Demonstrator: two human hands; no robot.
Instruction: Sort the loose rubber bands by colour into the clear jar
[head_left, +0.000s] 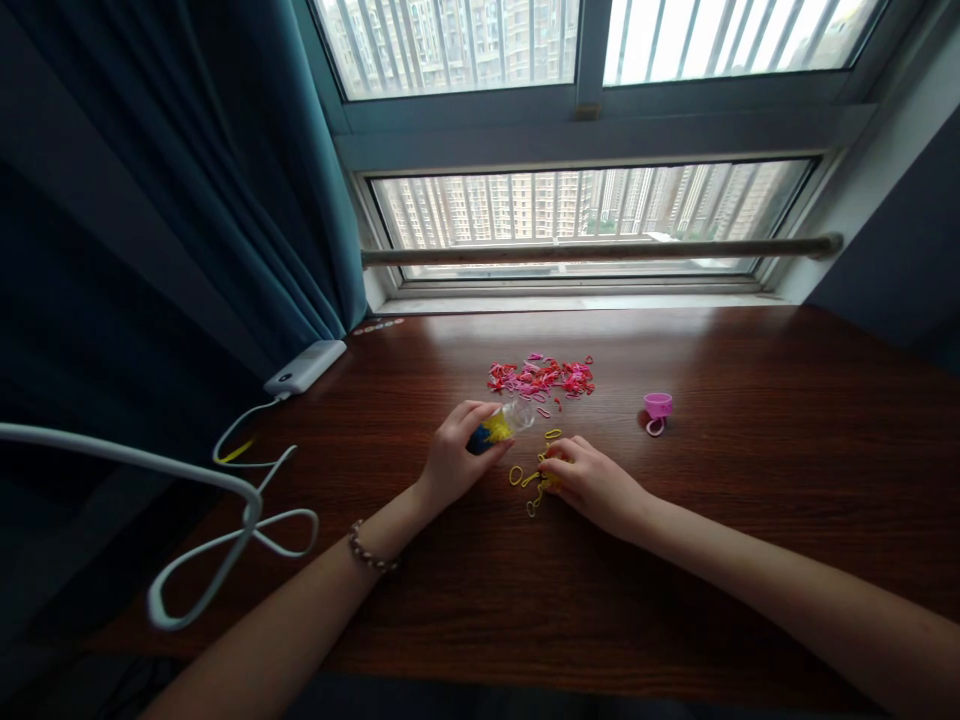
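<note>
My left hand (pixel 459 452) is wrapped round a small clear bottle (pixel 519 415), tilted on its side with its mouth to the right. Blue and yellow bits show inside it. Just right of the bottle, my right hand (pixel 592 482) has its fingertips bent down on a small group of yellow rubber bands (pixel 533 480) on the tabletop. What those fingers pinch, if anything, is hidden beneath them. Beyond both hands lies a loose heap of pink and red rubber bands (pixel 541 378). A pink cap with a loop (pixel 658 406) stands to the right.
The brown wooden table (pixel 750 470) reaches to the window sill. At the left, a white power strip (pixel 306 367) lies by the blue curtain (pixel 247 180), and a looped white cable (pixel 251 515) hangs near my left forearm. A metal rail (pixel 600 252) crosses the window.
</note>
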